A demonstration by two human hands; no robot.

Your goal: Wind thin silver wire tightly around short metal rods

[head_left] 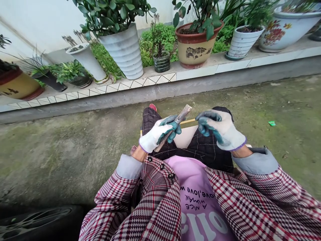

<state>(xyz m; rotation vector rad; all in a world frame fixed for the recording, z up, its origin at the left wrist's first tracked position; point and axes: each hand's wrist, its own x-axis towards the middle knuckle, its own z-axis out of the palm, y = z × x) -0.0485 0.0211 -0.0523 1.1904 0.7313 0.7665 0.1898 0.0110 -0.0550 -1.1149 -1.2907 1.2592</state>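
Note:
My left hand point(163, 131), in a white glove with green-coated fingers, is closed around a rough greyish wooden stick point(185, 112). The stick slants up and to the right, and a few turns of thin wire point(177, 121) circle it just above my thumb. To the right, apart from the stick, my right hand point(217, 128) wears a matching glove. Its fingers are curled and pressed together; whatever they may hold is too small or hidden to make out. A thin yellow strip point(188, 121) shows behind and between the hands, above a white panel point(185, 138) between my knees.
Potted plants line a low tiled ledge point(160, 79) ahead, among them a ridged white pot point(125, 50) and a brown-and-cream pot point(197, 50). A green scrap point(272, 123) lies on the concrete floor point(75, 150) at right. A dark wheel point(40, 222) is at lower left.

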